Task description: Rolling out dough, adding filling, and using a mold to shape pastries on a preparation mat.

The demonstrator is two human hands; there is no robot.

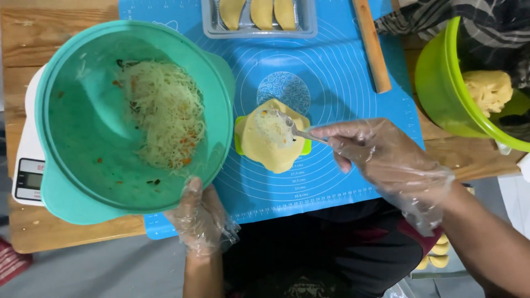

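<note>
Right hand [381, 152] fingers pinched spoon [295, 131] handle; bowl rested on dough round [271, 137], beyond fingertips. Left hand [200, 212] fingers clamped teal bowl [132, 116] rim, tilted. Best kept filling [273, 128] central, clear of edges.

head cam | looks straight down, close above blue mat [331, 72] on wooden table [33, 33] | single view

A wooden table [38, 38] of warm brown planks fills most of the scene, its grain showing at the left and right edges. A blue silicone mat [331, 72] printed with pale rings and ruler marks covers its middle. Beneath the near edge lies grey floor [99, 270]. The light is soft and even, casting faint shadows.
</note>
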